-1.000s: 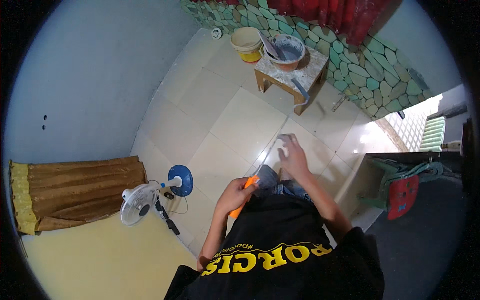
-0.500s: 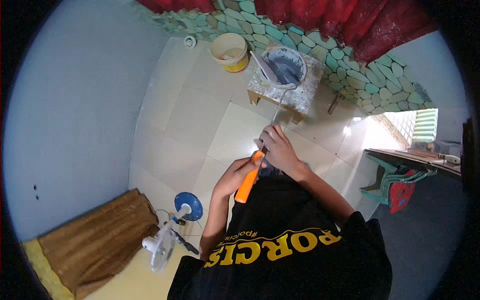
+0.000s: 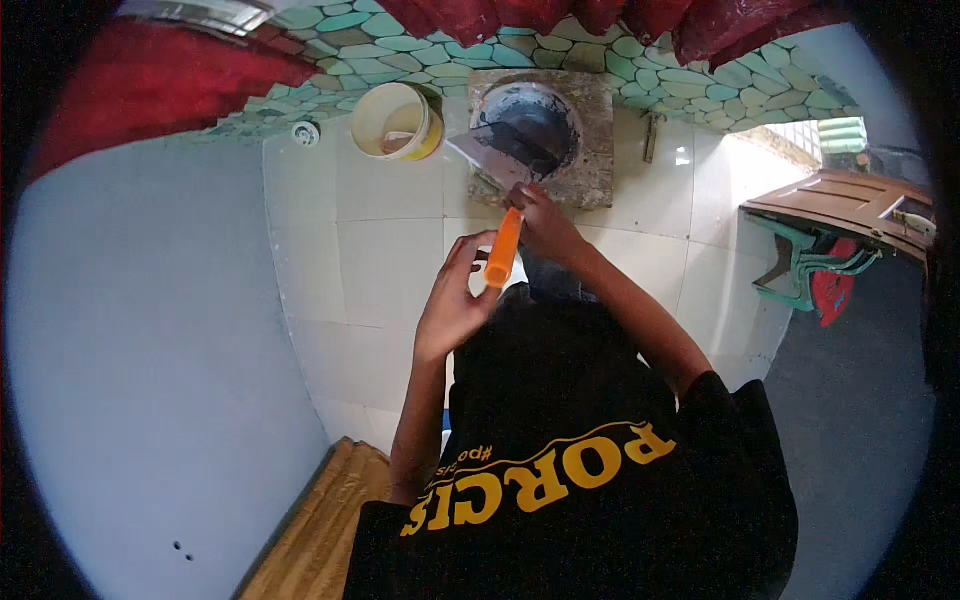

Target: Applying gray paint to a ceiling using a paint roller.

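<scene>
My right hand (image 3: 545, 224) is closed around the neck of a scraper. Its orange handle (image 3: 503, 250) points back toward me, and its wide, flat blade (image 3: 487, 163) extends over a round tub. My left hand (image 3: 455, 300) is beside the handle's butt end, fingers apart and curved; whether a fingertip touches the handle I cannot tell. The tub (image 3: 572, 113) has grey paste (image 3: 545, 125) inside and smeared on its wall. It stands on a low, stained stool (image 3: 597, 165). The blade hides part of the tub's near left side.
A cream and yellow bucket (image 3: 385, 112) stands left of the stool. A stone-patterned wall (image 3: 440, 65) and red curtains (image 3: 680, 25) are at the back. Stacked green plastic chairs (image 3: 795, 270) are at the right. A brown sheet (image 3: 320, 520) lies at the lower left.
My left hand has loosened from the orange handle and opened. My right hand has come nearer the tub, and the blade now shows its flat face. The view has shifted.
</scene>
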Demonstrator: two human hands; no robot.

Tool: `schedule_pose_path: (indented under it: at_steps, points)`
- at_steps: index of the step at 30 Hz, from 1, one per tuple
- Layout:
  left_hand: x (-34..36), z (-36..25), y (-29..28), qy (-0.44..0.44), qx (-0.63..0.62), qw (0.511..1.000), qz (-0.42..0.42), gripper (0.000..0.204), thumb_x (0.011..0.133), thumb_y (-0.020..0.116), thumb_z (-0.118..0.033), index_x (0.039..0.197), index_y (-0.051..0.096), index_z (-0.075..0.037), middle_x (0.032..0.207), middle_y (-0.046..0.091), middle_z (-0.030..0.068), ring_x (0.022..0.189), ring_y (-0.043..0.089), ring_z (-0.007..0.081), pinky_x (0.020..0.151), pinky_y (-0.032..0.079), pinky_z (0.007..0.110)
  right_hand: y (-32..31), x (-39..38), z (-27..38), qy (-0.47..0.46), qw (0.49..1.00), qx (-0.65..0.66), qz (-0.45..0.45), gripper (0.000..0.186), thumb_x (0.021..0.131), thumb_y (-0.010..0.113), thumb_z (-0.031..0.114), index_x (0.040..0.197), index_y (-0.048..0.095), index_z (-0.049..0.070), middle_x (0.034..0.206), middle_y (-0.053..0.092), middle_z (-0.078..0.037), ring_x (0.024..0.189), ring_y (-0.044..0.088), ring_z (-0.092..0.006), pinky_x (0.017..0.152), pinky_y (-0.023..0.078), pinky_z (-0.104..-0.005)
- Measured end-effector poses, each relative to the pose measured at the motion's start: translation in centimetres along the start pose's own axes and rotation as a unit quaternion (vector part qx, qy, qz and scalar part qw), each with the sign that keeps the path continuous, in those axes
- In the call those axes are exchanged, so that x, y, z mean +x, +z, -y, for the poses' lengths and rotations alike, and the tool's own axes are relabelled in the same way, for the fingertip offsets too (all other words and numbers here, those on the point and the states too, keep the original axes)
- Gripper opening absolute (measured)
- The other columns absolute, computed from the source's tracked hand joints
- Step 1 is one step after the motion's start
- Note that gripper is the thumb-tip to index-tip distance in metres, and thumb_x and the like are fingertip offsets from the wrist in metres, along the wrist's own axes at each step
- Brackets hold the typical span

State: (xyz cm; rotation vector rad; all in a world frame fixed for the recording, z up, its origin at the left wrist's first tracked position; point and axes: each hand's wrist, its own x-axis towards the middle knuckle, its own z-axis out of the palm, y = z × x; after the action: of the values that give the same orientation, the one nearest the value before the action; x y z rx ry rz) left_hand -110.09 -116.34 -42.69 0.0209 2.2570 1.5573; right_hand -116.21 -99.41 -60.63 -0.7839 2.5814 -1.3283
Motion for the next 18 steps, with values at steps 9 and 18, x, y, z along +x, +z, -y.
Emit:
schedule_pose_path:
  at_steps: [9,18]
  points:
    - [12.0,2.7,-3.4,0.091,0.03,0.992,0.083,0.062,0.073,0.082,-0.01,0.129,0.055,-0.008,0.133,0.055,0.011,0.129,0.048,0.026,0.108,0.039,0.038,2.8,4.5,-5.4,0.067,0.996,0.045,-0.028,0.03,0.081,0.057,0.008,0.111,0.058,0.001,0.105,0.055,-0.02,0.104,0.051,-0.0409,0.093,0.041,-0.0496]
    - [18.7,4.5,-3.1,0.146,0.125,0.965,0.179,0.032,0.081,0.072,-0.013,0.11,0.062,-0.005,0.128,0.059,0.0146,0.119,0.057,0.0311,0.1,0.046,0.04,2.6,6.3,-9.5,0.169,0.984,0.046,0.009,0.038,0.077,0.068,0.018,0.111,0.057,0.002,0.112,0.056,-0.018,0.114,0.051,-0.0374,0.099,0.042,-0.0464]
